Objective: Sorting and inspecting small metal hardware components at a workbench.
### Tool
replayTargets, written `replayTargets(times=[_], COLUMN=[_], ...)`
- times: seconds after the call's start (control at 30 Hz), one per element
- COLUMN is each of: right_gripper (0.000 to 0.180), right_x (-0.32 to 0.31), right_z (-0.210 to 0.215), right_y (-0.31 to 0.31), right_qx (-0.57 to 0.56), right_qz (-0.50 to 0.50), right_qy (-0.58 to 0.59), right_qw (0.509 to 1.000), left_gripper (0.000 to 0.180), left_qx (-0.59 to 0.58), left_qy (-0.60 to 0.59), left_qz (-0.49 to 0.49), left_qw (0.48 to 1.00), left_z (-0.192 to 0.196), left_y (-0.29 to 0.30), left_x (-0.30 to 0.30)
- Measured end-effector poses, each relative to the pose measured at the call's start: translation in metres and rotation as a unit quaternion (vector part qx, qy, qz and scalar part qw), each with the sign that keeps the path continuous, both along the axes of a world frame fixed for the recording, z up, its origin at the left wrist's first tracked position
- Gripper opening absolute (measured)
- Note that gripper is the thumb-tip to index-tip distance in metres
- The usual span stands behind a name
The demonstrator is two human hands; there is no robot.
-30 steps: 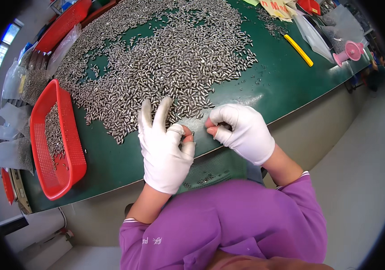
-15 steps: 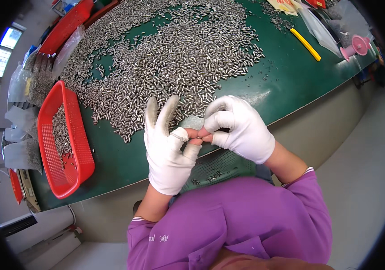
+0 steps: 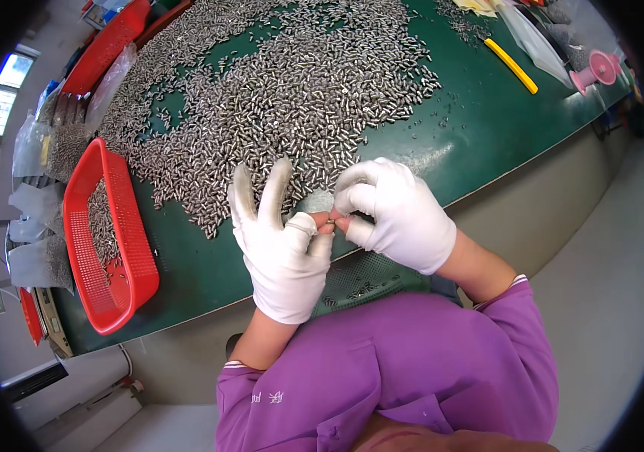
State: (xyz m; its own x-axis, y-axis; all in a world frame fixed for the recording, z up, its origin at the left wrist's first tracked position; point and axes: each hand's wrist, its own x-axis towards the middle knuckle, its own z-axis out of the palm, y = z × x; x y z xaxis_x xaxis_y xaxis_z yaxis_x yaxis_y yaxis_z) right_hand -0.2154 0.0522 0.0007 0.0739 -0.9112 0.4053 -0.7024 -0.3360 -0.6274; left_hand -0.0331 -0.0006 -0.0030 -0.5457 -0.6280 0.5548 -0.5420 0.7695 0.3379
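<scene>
My left hand [image 3: 283, 252], in a white glove with bare thumb and forefinger tips, pinches a small metal pin [image 3: 330, 222] just over the table's near edge. Its other fingers stretch up and apart. From the right, the bare thumb and forefinger of my gloved right hand [image 3: 397, 215] close in a pinch at the same pin; its remaining fingers curl. The fingertips partly cover the pin. Just beyond both hands spreads a large heap of similar silvery metal pins [image 3: 284, 113] on the green table [image 3: 480, 143].
At left stands a red plastic basket [image 3: 141, 279] with metal pins inside. A green mesh basket [image 3: 404, 280] with several small dark pieces sits below the table edge. A yellow-handled tool [image 3: 511, 66] and a pink spool [image 3: 600, 68] lie far right. Clear bags [image 3: 36, 260] line the left.
My left hand has shifted slightly left, and the right hand's fingertips have drawn up a little. The small pin between them shows more clearly now.
</scene>
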Motion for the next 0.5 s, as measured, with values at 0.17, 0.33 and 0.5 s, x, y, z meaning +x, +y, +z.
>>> replayTargets(times=[0.17,0.33,0.5], right_gripper=[0.012,0.014,0.013], right_x=[0.0024,0.0023,-0.0006], right_z=[0.0021,0.0032,0.0009], right_y=[-0.0017,-0.0016,-0.0003], right_qx=[-0.012,-0.003,-0.004], right_qz=[-0.004,0.004,0.013], right_qy=[0.027,0.059,0.027], right_qw=[1.000,0.998,1.000], left_gripper=[0.023,0.020,0.020], left_qx=[0.009,0.008,0.030], left_qy=[-0.028,-0.026,-0.010], left_qz=[0.001,-0.006,0.005], left_qw=[1.000,1.000,0.999], left_z=[0.0032,0.0031,0.0013], left_y=[-0.0008,-0.0006,-0.0001], left_x=[-0.0001,0.0005,-0.0003])
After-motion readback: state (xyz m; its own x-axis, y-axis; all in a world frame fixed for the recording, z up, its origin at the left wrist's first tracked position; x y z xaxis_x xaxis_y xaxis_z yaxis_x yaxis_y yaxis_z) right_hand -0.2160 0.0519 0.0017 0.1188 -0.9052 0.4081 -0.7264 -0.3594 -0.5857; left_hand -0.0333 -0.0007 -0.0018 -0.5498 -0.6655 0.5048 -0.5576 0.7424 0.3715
